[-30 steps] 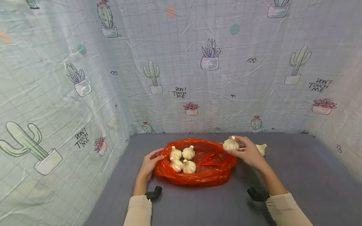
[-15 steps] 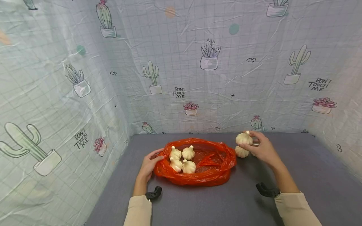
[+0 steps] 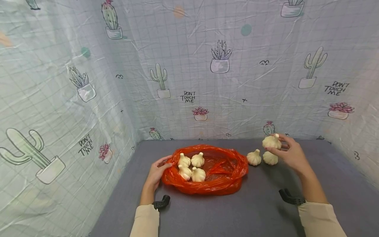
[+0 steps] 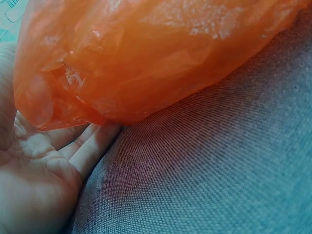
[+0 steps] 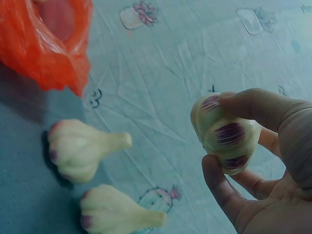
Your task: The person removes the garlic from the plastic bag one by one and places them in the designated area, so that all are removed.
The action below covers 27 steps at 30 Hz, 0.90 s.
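My right hand [image 3: 291, 153] pinches a garlic bulb [image 3: 271, 142] between thumb and fingers, raised at the right. In the right wrist view, purple streaks mark the underside of this held bulb [image 5: 229, 135]. Below it on the table sit two more garlic bulbs, one [image 3: 254, 157] beside the bag and the other [image 3: 270, 158] partly under the hand in the head view. My left hand [image 3: 154, 172] holds the left end of a red plastic bag [image 3: 204, 188], thumb at its rim and fingers along its outside. Several garlic bulbs [image 3: 197, 160] stand inside the bag's left half.
A grey cloth-covered table [image 3: 207, 214] carries everything. Behind it and along the sides hangs a wrinkled curtain [image 3: 177, 59] printed with cacti. Black camera mounts sit on both wrists, the right one [image 3: 291, 198] low over the table.
My right hand has moved right from above the bag's right rim with the garlic bulb. The two bulbs on the table now show beside it. My left hand and the bag have stayed still.
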Tool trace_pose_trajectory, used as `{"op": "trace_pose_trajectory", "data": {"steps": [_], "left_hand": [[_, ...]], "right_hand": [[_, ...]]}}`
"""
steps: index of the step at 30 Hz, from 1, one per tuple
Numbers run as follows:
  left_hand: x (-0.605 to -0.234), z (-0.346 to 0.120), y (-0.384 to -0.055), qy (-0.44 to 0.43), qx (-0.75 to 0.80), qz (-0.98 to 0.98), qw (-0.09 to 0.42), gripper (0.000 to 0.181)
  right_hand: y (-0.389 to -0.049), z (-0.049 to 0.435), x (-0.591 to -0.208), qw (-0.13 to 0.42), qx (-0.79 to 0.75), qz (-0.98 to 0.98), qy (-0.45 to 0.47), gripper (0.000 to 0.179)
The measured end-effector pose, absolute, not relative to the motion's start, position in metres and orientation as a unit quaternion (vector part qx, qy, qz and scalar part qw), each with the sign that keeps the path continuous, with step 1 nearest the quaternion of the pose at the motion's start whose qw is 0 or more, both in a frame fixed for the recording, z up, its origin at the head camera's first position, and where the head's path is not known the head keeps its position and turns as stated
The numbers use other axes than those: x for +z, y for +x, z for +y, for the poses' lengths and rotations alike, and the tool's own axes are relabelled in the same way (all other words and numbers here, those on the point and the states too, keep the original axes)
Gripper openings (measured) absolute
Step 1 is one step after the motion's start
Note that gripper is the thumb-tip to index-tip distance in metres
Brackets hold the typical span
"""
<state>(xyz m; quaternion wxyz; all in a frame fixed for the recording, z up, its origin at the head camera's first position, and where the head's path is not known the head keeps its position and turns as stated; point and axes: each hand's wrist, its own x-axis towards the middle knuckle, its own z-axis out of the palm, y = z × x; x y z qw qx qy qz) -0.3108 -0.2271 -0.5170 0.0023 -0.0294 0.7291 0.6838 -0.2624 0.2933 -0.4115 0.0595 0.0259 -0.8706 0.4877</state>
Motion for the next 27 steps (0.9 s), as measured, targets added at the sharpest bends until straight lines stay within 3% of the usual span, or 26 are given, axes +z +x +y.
{"op": "trace_pose_trajectory", "data": {"steps": [10, 27], "left_hand": [[-0.515, -0.226, -0.309, -0.028, 0.684, 0.729, 0.003, 0.042], [-0.515, -0.226, -0.310, -0.028, 0.682, 0.731, 0.006, 0.042]], "right_hand": [[-0.261, 0.320, -0.417, 0.091, 0.489, -0.868, -0.009, 0.081], [-0.264, 0.354, -0.437, 0.082, 0.483, -0.870, -0.057, 0.082]]}}
